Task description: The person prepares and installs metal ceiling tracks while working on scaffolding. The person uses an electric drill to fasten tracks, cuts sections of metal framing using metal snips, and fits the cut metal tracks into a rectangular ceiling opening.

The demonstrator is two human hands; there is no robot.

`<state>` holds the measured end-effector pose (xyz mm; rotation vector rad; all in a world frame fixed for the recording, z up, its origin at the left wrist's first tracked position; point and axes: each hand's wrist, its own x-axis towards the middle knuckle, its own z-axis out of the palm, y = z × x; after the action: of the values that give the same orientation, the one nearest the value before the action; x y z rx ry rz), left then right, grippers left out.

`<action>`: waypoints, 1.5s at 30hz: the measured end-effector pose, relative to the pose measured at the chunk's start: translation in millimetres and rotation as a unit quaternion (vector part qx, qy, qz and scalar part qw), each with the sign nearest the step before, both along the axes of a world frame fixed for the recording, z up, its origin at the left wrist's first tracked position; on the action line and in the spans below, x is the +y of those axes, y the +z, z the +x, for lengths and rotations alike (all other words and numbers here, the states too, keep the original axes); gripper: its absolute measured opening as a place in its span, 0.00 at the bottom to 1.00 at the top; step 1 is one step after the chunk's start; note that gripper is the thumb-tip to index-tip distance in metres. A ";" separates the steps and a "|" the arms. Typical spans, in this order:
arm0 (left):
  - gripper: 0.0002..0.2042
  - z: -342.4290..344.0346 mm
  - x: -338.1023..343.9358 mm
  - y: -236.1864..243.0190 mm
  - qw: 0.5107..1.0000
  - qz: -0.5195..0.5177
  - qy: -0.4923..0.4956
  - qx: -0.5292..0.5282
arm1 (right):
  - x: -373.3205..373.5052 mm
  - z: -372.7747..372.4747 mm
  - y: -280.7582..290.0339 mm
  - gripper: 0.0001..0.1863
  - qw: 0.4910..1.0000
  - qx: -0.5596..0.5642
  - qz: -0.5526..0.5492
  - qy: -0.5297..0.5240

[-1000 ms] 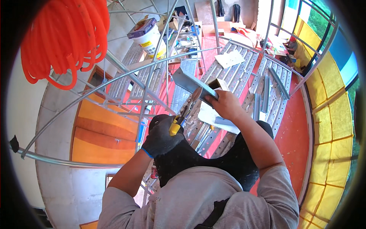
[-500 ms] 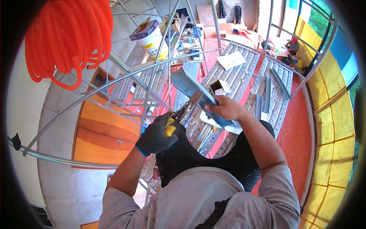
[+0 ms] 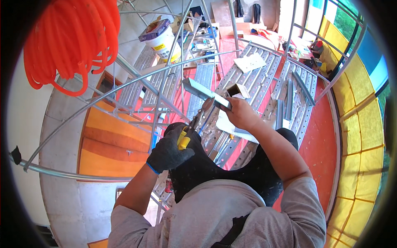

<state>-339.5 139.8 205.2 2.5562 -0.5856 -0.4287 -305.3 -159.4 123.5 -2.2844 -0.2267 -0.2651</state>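
My left hand (image 3: 168, 153), in a dark grey work glove, is closed around the yellow grips of a pair of tin snips (image 3: 183, 140). Their dark blades point up and away from me and meet the near edge of a grey sheet-metal channel (image 3: 199, 90). My bare right hand (image 3: 243, 115) grips the channel's right end, fingers curled partly out of sight behind it. The channel slants from upper left down to that hand, above the perforated deck. Whether the blades have bitten into the metal is hard to make out.
Below me are perforated metal scaffold planks (image 3: 258, 89) with metal channel pieces (image 3: 290, 99), a small open box (image 3: 237, 91) and a white board (image 3: 249, 63). Scaffold tubes (image 3: 124, 91) cross on the left. An orange coiled hose (image 3: 72, 45) hangs upper left; a white bucket (image 3: 163, 43) stands beyond.
The channel has turned, so its broad face no longer shows and a bright narrow side faces up. My right hand has rolled with it. The snips stay in my left hand.
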 end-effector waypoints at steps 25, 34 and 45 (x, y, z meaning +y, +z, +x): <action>0.28 37.0 -3.0 -20.7 0.998 0.033 -0.052 -0.015 | 6.2 -2.6 -11.7 0.12 0.996 0.026 -0.032 -0.080; 0.31 23.3 6.1 -22.7 0.998 -0.009 -0.050 -0.034 | 13.9 -8.6 -12.2 0.11 0.993 0.037 -0.063 -0.092; 0.30 30.4 8.3 -28.5 0.998 0.012 -0.039 -0.050 | 20.4 -2.1 -26.4 0.13 0.996 0.017 -0.001 -0.090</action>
<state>-309.1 148.2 176.7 2.5972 -0.7228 -0.3367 -307.5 -139.1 97.1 -2.3129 -0.0039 -0.3177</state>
